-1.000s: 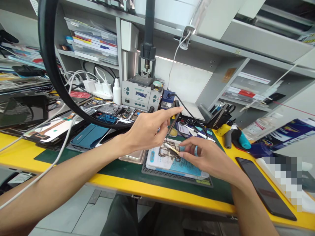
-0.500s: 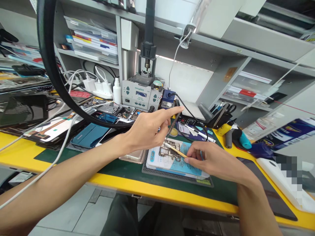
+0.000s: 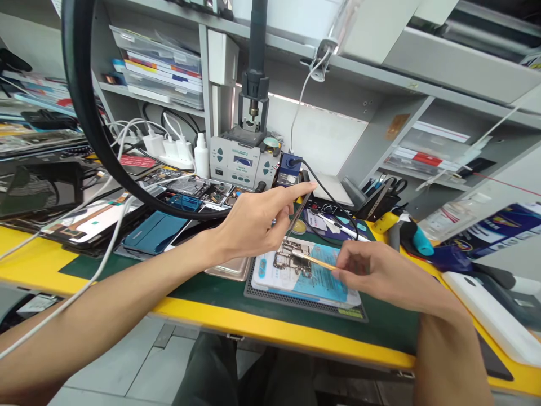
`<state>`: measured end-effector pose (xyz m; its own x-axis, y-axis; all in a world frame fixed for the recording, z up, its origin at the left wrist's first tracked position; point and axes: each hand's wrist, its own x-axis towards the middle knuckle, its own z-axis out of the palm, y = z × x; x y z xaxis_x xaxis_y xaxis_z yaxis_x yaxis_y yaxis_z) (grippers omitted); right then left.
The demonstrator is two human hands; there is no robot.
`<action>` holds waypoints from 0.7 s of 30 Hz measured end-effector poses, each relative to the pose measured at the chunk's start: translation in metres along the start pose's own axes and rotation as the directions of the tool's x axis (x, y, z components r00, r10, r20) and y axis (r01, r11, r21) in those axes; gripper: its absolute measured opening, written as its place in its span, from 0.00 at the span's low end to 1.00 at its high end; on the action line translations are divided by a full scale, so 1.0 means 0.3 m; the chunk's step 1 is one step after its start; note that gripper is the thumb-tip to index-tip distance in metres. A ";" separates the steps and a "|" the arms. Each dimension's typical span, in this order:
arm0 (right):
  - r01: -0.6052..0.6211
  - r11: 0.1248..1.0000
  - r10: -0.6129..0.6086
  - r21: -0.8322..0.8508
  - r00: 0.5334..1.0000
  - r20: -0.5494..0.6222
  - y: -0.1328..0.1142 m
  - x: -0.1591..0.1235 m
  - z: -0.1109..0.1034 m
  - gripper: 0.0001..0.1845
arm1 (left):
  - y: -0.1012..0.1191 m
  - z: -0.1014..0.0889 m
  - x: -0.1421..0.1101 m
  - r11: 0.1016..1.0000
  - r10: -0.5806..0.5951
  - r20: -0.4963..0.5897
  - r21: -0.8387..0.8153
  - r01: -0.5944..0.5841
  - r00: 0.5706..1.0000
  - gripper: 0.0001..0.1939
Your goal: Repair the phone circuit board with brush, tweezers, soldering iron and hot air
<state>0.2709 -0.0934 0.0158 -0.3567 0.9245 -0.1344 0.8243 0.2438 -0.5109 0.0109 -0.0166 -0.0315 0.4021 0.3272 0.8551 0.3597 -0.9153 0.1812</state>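
My left hand [image 3: 256, 221] is closed on dark metal tweezers [image 3: 301, 213], with the index finger stretched along them. They slant down to a phone circuit board [image 3: 282, 260]. The board lies on a white and blue flat pack [image 3: 325, 285]. From the right, my right hand [image 3: 378, 276] pinches a thin brush [image 3: 320, 263] by its yellow handle. The brush's pale end lies over the board, close to the tweezer tips. Whether it touches the board, I cannot tell.
Behind my hands stands a grey rework station [image 3: 239, 160]. A black hoop-like tube [image 3: 78, 84] crosses the left side. Blue phone parts [image 3: 154, 225] lie left, above the yellow bench edge [image 3: 274, 327]. A white phone-shaped piece [image 3: 486, 316] lies right.
My right hand has moved to the right, drawing the brush across the circuit board with it. My left hand and the tweezers have stayed in place.
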 end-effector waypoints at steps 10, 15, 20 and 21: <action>0.001 0.998 0.004 0.066 0.998 -0.070 0.054 0.008 -0.034 0.18 | 0.001 0.000 0.001 1.000 0.010 -0.001 -0.013 -0.010 1.000 0.29; -0.015 0.999 0.019 0.044 0.996 -0.083 0.061 0.022 -0.039 0.19 | 0.001 -0.002 0.000 1.000 0.026 -0.001 -0.005 -0.026 1.000 0.29; -0.014 0.980 0.034 0.198 0.995 -0.099 0.055 0.044 -0.034 0.20 | 0.009 -0.008 0.001 1.000 0.013 0.012 0.004 -0.013 1.000 0.29; -0.021 0.973 0.044 0.231 0.994 -0.095 0.054 0.049 -0.033 0.21 | 0.009 -0.008 0.002 1.000 0.010 0.011 0.004 -0.010 1.000 0.29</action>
<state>0.2834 -0.0731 0.0142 -0.2766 0.9581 -0.0751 0.7074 0.1500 -0.6907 0.0101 -0.0196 -0.0292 0.4154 0.3204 0.8513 0.3584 -0.9179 0.1705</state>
